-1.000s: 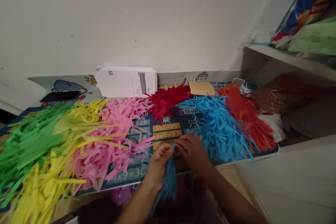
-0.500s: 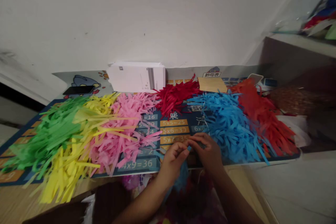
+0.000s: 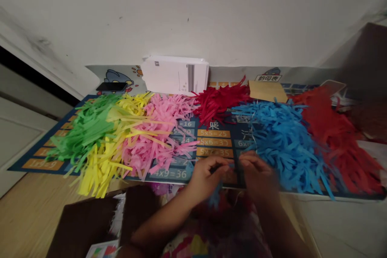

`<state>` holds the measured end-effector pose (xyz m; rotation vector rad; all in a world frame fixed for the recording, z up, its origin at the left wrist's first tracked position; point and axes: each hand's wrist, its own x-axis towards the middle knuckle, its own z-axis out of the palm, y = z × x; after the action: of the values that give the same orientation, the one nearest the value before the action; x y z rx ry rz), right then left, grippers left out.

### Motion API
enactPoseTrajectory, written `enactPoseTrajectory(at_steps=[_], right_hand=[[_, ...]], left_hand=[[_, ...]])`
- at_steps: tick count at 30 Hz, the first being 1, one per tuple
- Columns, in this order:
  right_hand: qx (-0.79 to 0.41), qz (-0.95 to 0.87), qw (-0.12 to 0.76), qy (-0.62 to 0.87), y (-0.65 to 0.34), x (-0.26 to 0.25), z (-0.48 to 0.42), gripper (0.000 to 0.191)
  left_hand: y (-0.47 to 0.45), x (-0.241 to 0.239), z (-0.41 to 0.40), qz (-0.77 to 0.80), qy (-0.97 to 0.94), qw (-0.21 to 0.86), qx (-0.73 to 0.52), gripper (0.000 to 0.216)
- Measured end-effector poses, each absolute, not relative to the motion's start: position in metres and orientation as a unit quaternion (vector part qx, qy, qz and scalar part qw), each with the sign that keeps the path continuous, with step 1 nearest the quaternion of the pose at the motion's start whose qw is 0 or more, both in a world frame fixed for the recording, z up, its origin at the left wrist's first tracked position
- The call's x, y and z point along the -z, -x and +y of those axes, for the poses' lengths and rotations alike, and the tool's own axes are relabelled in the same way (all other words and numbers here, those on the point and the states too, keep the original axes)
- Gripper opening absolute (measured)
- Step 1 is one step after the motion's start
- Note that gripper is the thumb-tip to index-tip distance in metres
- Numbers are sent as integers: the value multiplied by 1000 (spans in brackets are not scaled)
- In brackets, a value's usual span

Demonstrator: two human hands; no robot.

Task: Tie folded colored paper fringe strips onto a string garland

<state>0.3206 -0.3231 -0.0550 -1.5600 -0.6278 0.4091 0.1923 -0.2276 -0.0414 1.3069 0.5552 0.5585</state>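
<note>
My left hand [image 3: 207, 177] is closed in a pinch on a bundle of blue paper strips [image 3: 216, 197] that hangs below the table's front edge. My right hand [image 3: 260, 175] is blurred and held close against the left, fingers curled toward the same bundle. Both hands hover over a dark multiplication-table mat [image 3: 211, 143]. A big pile of blue paper strips [image 3: 284, 137] lies just right of my hands.
Piles of green strips [image 3: 87, 129], yellow strips [image 3: 102, 157], pink strips [image 3: 157, 133], dark red strips [image 3: 219, 102] and bright red strips [image 3: 338, 133] cover the mat. A white paper stack [image 3: 175, 74], a black phone [image 3: 111, 86] and a brown envelope [image 3: 266, 90] sit by the wall. A brown cardboard box [image 3: 90, 221] stands below left.
The view has swung left and tilted down, so the shelf on the right has left the frame. My hands stay together on the blue bundle, which now shows less below them.
</note>
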Motion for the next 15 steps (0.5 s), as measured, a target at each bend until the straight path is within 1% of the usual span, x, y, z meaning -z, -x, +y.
enactPoseTrajectory(at_steps=[3, 5, 9, 12, 15], right_hand=[[-234, -240, 669, 663, -316, 50, -323, 15], [-244, -231, 669, 662, -313, 48, -321, 15], [-237, -253, 642, 683, -311, 46, -321, 16], [-234, -263, 647, 676, -313, 48, -324, 14], [-260, -270, 651, 660, -315, 53, -324, 11]], left_hand=[[-190, 32, -220, 266, -673, 635, -269, 12], [-191, 28, -219, 250, -701, 609, -276, 10], [-194, 29, -220, 240, -716, 592, -281, 10], [-194, 31, -221, 245, -714, 586, -292, 10], [-197, 35, -219, 248, -722, 576, -291, 11]])
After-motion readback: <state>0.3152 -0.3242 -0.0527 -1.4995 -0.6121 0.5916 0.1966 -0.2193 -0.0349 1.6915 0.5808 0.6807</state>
